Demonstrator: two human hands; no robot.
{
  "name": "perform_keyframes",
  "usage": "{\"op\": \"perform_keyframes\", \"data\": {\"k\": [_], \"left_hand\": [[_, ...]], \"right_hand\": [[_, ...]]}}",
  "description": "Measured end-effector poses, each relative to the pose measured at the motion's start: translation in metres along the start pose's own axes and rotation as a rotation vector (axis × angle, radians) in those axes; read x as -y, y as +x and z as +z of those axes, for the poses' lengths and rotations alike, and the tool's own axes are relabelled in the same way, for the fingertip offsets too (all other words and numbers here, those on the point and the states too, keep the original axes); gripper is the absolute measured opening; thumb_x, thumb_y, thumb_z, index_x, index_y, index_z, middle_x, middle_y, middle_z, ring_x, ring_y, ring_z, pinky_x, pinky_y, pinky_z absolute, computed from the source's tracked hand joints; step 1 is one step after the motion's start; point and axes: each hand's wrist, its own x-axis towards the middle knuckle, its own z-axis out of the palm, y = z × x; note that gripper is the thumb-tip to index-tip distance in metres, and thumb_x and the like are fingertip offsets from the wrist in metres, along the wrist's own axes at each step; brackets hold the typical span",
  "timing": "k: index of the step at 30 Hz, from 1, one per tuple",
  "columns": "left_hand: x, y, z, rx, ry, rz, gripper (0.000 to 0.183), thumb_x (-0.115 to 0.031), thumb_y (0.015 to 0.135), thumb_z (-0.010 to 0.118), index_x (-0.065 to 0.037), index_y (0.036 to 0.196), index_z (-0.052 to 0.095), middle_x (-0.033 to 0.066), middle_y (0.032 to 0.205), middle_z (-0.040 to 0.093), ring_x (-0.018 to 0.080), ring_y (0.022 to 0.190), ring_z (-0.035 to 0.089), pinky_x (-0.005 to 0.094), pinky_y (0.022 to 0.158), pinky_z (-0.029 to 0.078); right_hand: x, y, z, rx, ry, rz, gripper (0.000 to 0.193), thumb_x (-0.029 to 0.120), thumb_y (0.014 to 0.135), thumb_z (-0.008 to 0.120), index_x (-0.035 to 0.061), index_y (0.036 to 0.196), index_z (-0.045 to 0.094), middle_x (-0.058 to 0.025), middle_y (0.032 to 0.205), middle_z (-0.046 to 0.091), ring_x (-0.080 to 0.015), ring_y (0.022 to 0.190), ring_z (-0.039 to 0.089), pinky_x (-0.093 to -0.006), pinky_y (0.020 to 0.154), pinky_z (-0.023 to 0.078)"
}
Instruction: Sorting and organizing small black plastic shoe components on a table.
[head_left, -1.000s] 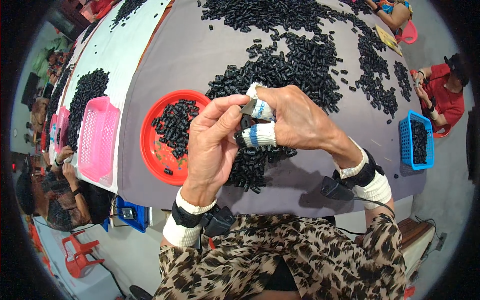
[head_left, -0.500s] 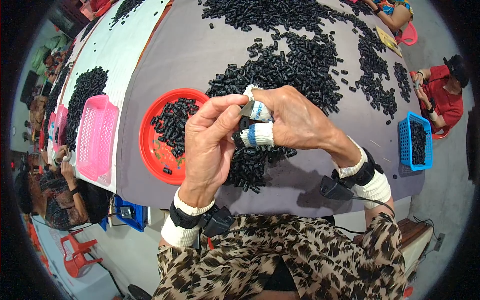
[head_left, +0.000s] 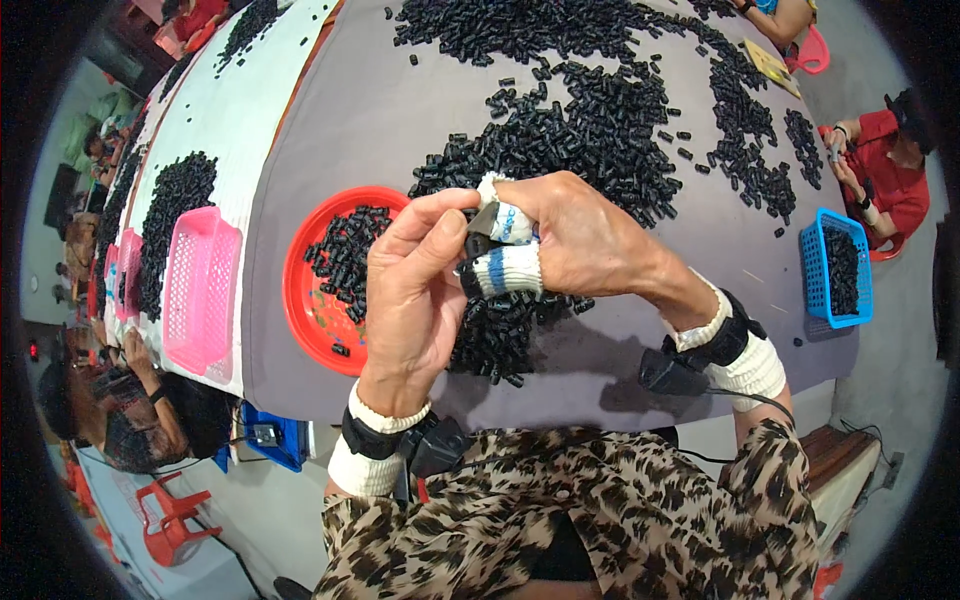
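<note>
My left hand (head_left: pixel 410 300) is closed with thumb and forefinger pinched together, at a small black plastic part (head_left: pixel 480 243) mostly hidden between my hands. My right hand (head_left: pixel 590 235) meets it from the right, with white knitted covers (head_left: pixel 512 270) on its thumb and finger. A flat grey blade-like piece (head_left: pixel 484 217) shows at the right hand's covered fingertip. Beneath and behind both hands lies a large heap of short black plastic parts (head_left: pixel 560 140). Beside the left hand stands a round red tray (head_left: pixel 297 290) holding more black parts and colourful bits.
A pink basket (head_left: pixel 200 350) stands at the left on a white-covered table. At the right table edge a blue basket (head_left: pixel 818 285) holds black parts. A person in red (head_left: pixel 885 185) works at the right, and another person (head_left: pixel 130 400) sits at the left. A red stool (head_left: pixel 170 515) stands lower left.
My two hands stay together at nearly the same spot, shifted slightly left. The blade-like piece has tilted and drawn a little away from the left thumb, and the view has shifted slightly.
</note>
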Motion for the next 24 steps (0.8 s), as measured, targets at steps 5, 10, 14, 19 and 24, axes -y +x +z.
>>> {"op": "perform_keyframes", "data": {"k": [5,10,14,19,24], "left_hand": [[0.006,0.003,0.0,0.054,-0.158,-0.04,0.023,-0.01,0.087,0.055,0.002,0.106,0.054,0.0076,0.091,0.061,0.0145,0.083,0.059,0.029,0.078,0.049],[0.009,0.002,0.001,0.097,-0.232,-0.041,0.022,-0.011,0.087,0.054,0.001,0.106,0.054,0.0104,0.091,0.061,0.0166,0.084,0.059,0.0313,0.079,0.049],[0.009,0.001,-0.001,0.111,-0.266,-0.05,0.022,-0.011,0.087,0.054,0.001,0.106,0.054,0.0109,0.091,0.061,0.0173,0.084,0.059,0.0328,0.081,0.049],[0.015,0.004,-0.01,0.051,-0.148,-0.02,0.022,-0.01,0.089,0.051,0.002,0.107,0.052,0.0078,0.095,0.057,0.0156,0.089,0.055,0.0291,0.085,0.044],[-0.023,0.005,-0.066,-0.281,0.383,0.183,0.022,-0.013,0.087,0.055,0.0,0.105,0.057,0.0054,0.092,0.06,0.0116,0.081,0.057,0.0257,0.07,0.047]], "right_hand": [[0.002,-0.004,-0.002,-0.06,0.033,0.122,0.035,0.026,0.066,0.076,0.0009,0.079,0.054,-0.0037,0.064,0.052,-0.0128,0.057,0.049,-0.0283,0.053,0.041],[0.004,-0.006,-0.003,-0.087,0.071,0.121,0.039,0.032,0.066,0.072,-0.0019,0.075,0.057,-0.0126,0.064,0.057,-0.0227,0.057,0.056,-0.0328,0.055,0.043],[0.005,-0.007,-0.001,-0.095,0.119,0.118,0.038,0.032,0.066,0.072,-0.002,0.077,0.058,-0.0124,0.066,0.058,-0.022,0.059,0.056,-0.0324,0.056,0.043],[-0.008,-0.015,-0.008,-0.097,0.116,0.08,0.039,0.035,0.068,0.07,-0.0009,0.077,0.058,-0.0123,0.067,0.058,-0.0214,0.061,0.056,-0.0331,0.058,0.044],[-0.033,-0.027,-0.021,-0.141,0.019,0.139,0.042,0.042,0.077,0.06,0.0001,0.077,0.054,-0.0134,0.066,0.056,-0.0241,0.061,0.055,-0.035,0.06,0.043]]}}
